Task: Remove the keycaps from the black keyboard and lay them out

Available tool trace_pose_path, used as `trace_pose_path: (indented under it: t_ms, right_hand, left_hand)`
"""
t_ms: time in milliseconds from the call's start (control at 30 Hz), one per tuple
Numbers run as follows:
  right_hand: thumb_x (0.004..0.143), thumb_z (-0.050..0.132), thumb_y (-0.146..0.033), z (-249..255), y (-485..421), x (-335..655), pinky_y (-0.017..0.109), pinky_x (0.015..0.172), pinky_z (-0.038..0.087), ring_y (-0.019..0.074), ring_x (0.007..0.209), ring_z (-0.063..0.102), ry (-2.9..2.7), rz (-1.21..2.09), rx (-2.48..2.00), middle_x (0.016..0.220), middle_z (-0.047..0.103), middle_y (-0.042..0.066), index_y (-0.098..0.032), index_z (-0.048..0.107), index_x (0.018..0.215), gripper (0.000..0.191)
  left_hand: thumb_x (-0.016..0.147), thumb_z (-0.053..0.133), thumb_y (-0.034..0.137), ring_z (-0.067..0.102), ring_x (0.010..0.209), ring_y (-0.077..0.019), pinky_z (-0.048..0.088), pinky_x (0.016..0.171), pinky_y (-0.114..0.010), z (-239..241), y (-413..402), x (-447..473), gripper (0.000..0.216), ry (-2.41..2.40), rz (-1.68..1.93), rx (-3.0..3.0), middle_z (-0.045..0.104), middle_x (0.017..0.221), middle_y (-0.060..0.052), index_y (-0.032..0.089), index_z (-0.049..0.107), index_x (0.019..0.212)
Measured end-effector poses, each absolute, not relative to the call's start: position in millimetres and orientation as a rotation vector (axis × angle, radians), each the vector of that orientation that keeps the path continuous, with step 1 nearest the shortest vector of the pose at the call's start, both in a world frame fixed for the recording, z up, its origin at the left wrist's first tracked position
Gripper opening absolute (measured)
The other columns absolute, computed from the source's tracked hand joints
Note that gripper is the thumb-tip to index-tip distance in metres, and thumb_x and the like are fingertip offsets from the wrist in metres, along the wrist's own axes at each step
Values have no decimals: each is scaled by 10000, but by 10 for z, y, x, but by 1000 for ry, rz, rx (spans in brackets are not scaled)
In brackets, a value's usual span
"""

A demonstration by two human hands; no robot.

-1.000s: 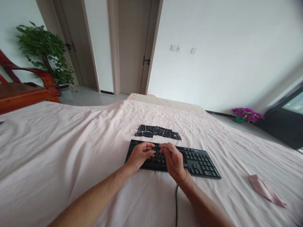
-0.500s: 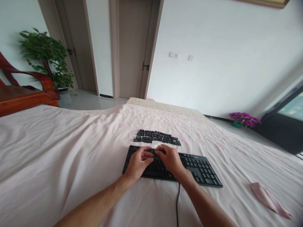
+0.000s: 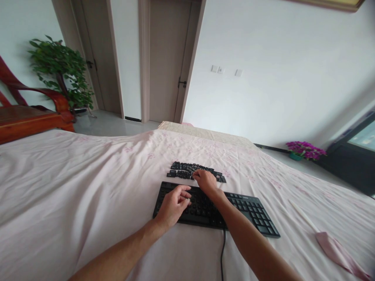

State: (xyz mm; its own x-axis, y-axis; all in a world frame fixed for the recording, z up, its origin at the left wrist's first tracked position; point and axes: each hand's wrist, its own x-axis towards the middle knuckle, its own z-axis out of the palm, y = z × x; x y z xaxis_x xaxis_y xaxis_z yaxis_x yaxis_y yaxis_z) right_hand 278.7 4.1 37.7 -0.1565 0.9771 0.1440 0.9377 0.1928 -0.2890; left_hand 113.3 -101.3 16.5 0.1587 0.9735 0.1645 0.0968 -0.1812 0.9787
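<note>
A black keyboard (image 3: 249, 212) lies on the pink cloth, and many of its keys are off in the left and middle part. Loose black keycaps (image 3: 178, 173) are laid out in rows just beyond it. My left hand (image 3: 175, 205) rests over the keyboard's left part, fingers loosely bent and apart, with nothing visible in them. My right hand (image 3: 206, 181) reaches past the keyboard to the keycap rows. Its thumb and fingertips are pinched together at the near row; what they hold, if anything, is too small to make out.
A black cable (image 3: 223, 253) runs from the keyboard towards me. To the right lies a thin stick with pink cloth (image 3: 336, 249) on its end. Beyond the bedding (image 3: 102, 175) are a wooden chair (image 3: 38, 117), a leafy plant (image 3: 61, 74) and purple flowers (image 3: 306, 150).
My right hand has moved from over the keyboard forward to the loose keycaps. My left hand stays over the keyboard, its fingers now apart from the right hand. The view has shifted slightly.
</note>
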Motion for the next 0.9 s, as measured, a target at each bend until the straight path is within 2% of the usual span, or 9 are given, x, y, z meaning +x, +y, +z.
trace_pose_path:
  t_ms: [300, 433, 567, 700, 800, 900]
  right_hand:
    - [848, 543, -321, 366, 43, 2782, 248, 704, 386, 196, 889, 632, -2164, 193, -1795, 913, 715, 30, -258, 695, 929, 184]
    - [910, 447, -360, 476, -48, 2819, 249, 698, 390, 193, 850, 628, -2107, 184, -1735, 874, 704, 55, -209, 676, 864, 278]
    - [979, 266, -396, 703, -292, 2939, 251, 727, 418, 167, 799, 610, -2011, 396, -1402, 839, 682, 44, -196, 654, 848, 457]
    - [983, 256, -426, 883, -637, 3045, 286, 822, 404, 166, 843, 574, -2049, 436, -1232, 822, 652, 18, -228, 679, 914, 472]
    - [970, 299, -457, 856, -856, 3059, 265, 717, 438, 151, 753, 568, -1975, 613, -1190, 763, 620, 15, -215, 672, 986, 445]
    - [942, 363, -497, 727, -995, 3034, 233, 597, 461, 146, 717, 567, -1865, 859, -1134, 787, 607, 29, -199, 652, 1032, 424]
  left_hand:
    - [760, 487, 100, 673, 734, -122, 518, 711, -246, 176, -1024, 1132, 363, 1098, 1161, 1486, 642, 927, -41, 166, 553, 1111]
    - [775, 493, 116, 671, 742, -125, 519, 720, -250, 183, -1030, 1123, 336, 1099, 1151, 1509, 648, 931, -46, 165, 570, 1098]
    - [782, 519, 141, 667, 740, -131, 520, 719, -255, 205, -1046, 1124, 302, 1104, 1139, 1525, 662, 930, -53, 155, 590, 1076]
    - [780, 534, 142, 655, 745, -128, 519, 728, -256, 201, -1067, 1146, 263, 1126, 1146, 1558, 675, 932, -46, 165, 623, 1026]
    - [765, 547, 130, 643, 762, -129, 515, 732, -253, 200, -1087, 1166, 254, 1161, 1147, 1616, 685, 938, -30, 185, 643, 993]
    - [763, 544, 120, 639, 760, -128, 514, 733, -254, 211, -1108, 1181, 246, 1175, 1142, 1658, 689, 945, -22, 191, 648, 974]
